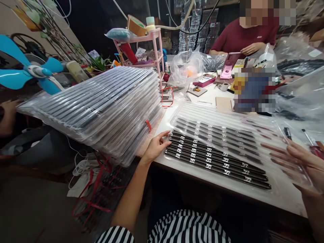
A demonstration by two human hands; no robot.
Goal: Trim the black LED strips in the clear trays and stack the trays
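Observation:
My left hand (157, 145) is at the left ends of several long black strips (209, 156) with silver pads, its thumb and bent forefinger closed about the ends. The strips lie side by side near the table's front edge. Over the farther strips slants a clear ribbed plastic tray (215, 116), through which they look hazy. At its right side, my right hand (301, 163) grips the tray, with the thumb on the near side and the fingers showing through the plastic.
Left of the table rises a tall stack of filled clear trays (101, 98), beside a blue fan (37, 71). A pink shelf (157, 47) stands behind. Across the table (174, 111) sits a person in a maroon shirt (248, 33), near a phone (229, 64) and plastic bags.

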